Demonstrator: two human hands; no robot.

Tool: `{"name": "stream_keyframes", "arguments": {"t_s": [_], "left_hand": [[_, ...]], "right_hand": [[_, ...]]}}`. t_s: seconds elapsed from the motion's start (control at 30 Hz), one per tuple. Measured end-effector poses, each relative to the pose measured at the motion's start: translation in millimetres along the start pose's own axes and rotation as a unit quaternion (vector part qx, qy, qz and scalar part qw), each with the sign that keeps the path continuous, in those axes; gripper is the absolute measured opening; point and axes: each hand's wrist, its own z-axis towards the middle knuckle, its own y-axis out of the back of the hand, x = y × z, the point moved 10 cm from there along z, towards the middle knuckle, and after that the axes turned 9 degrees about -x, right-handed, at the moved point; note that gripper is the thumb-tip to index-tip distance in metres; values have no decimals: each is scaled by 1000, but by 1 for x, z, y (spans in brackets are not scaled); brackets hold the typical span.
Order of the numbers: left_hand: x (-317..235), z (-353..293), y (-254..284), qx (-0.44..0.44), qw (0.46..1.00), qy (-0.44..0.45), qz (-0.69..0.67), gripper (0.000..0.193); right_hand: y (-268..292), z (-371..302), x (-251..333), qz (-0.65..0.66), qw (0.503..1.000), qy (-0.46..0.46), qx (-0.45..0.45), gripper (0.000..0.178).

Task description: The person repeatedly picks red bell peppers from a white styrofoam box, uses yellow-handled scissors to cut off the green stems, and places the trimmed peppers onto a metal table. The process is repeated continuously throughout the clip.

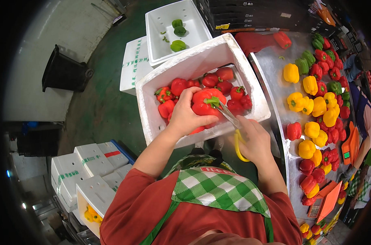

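1. Your left hand (188,116) is wrapped around one large red bell pepper (206,102), fingers curled over its near side, holding it just above the other peppers in the white foam box (250,77).
2. Your right hand (254,141) is clenched on the yellow handles of one pair of scissors (233,124) — the blades point up-left and their tips meet the pepper's green stem (212,101).
3. The foam box holds roughly ten more red peppers (181,86), stems mixed in direction, packed against the far and left walls.
4. Behind it sits a second open foam box (161,24) with three green peppers (178,45) lying loose on its floor.
5. One closed foam lid or box (133,65) with green print lies to the left of those two.
6. The steel bench (275,77) on your right carries a long heap of mixed peppers — about ten yellow peppers (310,85) in the middle, red ones along the far edge and near end, around six green ones (303,64) at the top; exact counts are hard to tell at the rim.
7. Lower left: a stack of four or five closed foam boxes (87,163), one open with yellow peppers inside.
8. One black bin (65,71) stands on the floor at upper left.
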Motion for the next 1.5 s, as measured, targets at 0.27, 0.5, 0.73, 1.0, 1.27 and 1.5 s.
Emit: {"name": "stream_keyframes", "arguments": {"t_s": [0.27,0.5,0.73,1.0,1.27,1.5], "left_hand": [[1,-3,-1,19,999,-1,45,88],[36,-13,-24,90,929,177,-313,79],[-36,-31,-64,301,755,204,-545,78],[-31,-8,-36,89,939,-61,-326,74],[-61,-2,-15,73,958,-211,-179,41],[-24,15,35,-103,971,-214,-30,41]], "right_hand": [[-9,-5,-3,-30,999,19,2,48],[-11,-10,-21,81,994,-70,23,42],[-16,10,-14,318,942,-102,-28,106],[-33,13,-20,486,849,-199,-66,91],[-50,11,-22,611,738,-285,-38,77],[-71,7,-29,671,663,-331,-10,64]]}}
